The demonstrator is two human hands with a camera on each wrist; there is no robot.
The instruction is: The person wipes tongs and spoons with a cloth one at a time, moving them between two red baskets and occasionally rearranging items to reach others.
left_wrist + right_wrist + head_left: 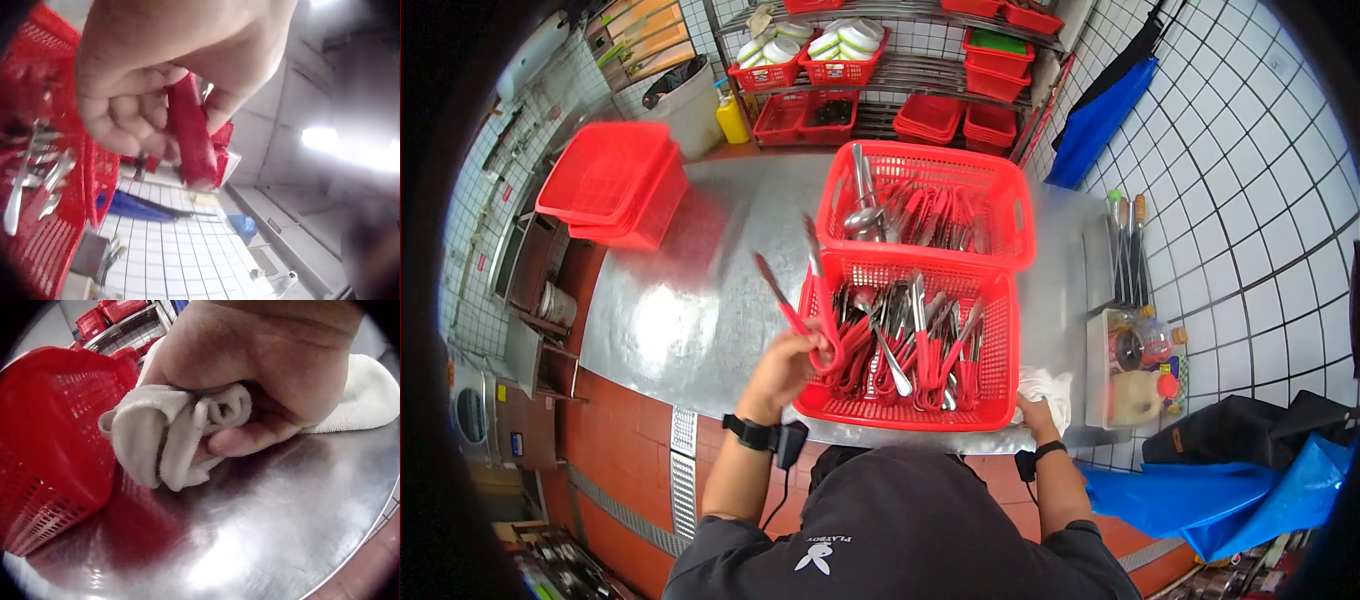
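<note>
Red-handled tongs (821,310) are held upright in the left hand (785,370), over the left side of the near red basket (1012,350). In the left wrist view the left hand (169,69) pinches the red handle (192,134) between thumb and fingers. Inside that basket lie many red-handled tongs and metal spoons. The right hand (1037,415) grips a white cloth (1055,392) at the basket's near right corner. Seen from the right wrist, the right hand (256,369) has its fingers curled in the bunched cloth (140,437), on the metal table (250,531).
Behind stands a second red basket (1025,215) with ladles and more tongs. Stacked red baskets (615,185) are at the table's left. A white bin (1100,400) with bottles and a holder (1105,265) with long tools stand at the right, by the tiled wall.
</note>
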